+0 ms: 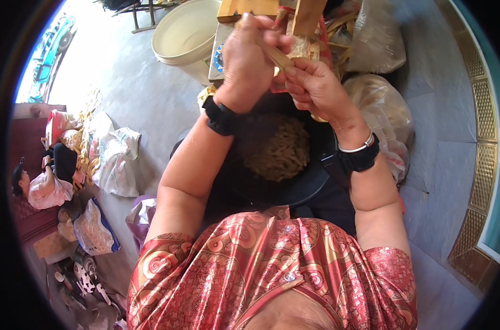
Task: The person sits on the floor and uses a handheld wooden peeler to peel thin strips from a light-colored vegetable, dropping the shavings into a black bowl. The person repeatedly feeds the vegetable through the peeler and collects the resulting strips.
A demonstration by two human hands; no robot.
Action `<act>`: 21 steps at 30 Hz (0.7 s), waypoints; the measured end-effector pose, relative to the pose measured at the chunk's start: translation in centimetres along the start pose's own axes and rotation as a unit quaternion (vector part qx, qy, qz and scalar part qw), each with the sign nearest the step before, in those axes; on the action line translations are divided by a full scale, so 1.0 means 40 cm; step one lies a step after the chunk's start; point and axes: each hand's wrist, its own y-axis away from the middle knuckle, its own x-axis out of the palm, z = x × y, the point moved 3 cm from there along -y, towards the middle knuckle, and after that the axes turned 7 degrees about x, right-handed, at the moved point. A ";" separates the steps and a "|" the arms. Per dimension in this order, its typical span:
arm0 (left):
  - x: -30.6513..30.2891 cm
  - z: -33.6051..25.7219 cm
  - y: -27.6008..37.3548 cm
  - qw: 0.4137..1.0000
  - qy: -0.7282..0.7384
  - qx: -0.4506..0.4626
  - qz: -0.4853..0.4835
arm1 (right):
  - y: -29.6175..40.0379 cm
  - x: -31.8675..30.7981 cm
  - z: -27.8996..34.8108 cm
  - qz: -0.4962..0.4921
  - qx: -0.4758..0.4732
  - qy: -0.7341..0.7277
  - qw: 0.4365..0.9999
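Note:
Between my two hands runs a flat tan strip (279,59), above and beyond a dark basin. My right hand (318,82) pinches its near end between thumb and fingers. The far part passes into my left hand (248,62), whose curled fingers are blurred by motion and partly hide it. Below my forearms, the dark round basin (320,187) sits by my lap. A heap of short tan pieces (281,154) lies in it. Just past my hands stand a wooden block (248,9) and an upright wooden piece (310,18) on a low stand.
A large pale plastic bucket (186,33) stands beyond my left hand. Clear plastic bags (382,109) bulge beside my right forearm. White sacks (120,161) lie on the grey floor at left, near a seated person (48,189). A gold-patterned tile border (485,177) edges the floor at right.

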 end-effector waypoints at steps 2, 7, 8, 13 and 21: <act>-0.062 -0.022 -0.043 0.985 0.151 -0.006 0.087 | 0.005 0.021 0.007 -0.020 0.006 0.039 0.999; -0.016 -0.083 0.006 0.891 -0.284 0.349 0.060 | 0.020 0.032 0.026 0.070 -0.060 -0.111 0.990; -0.005 -0.077 0.018 0.824 -0.354 0.428 0.108 | 0.023 0.035 0.029 0.088 -0.076 -0.156 0.981; 0.030 0.009 0.078 0.777 -0.423 0.418 0.208 | 0.031 0.026 0.038 -0.141 -0.307 0.210 0.918; 0.009 0.015 0.042 0.823 -0.528 0.124 0.167 | 0.027 -0.017 0.029 -0.167 -0.153 0.096 0.969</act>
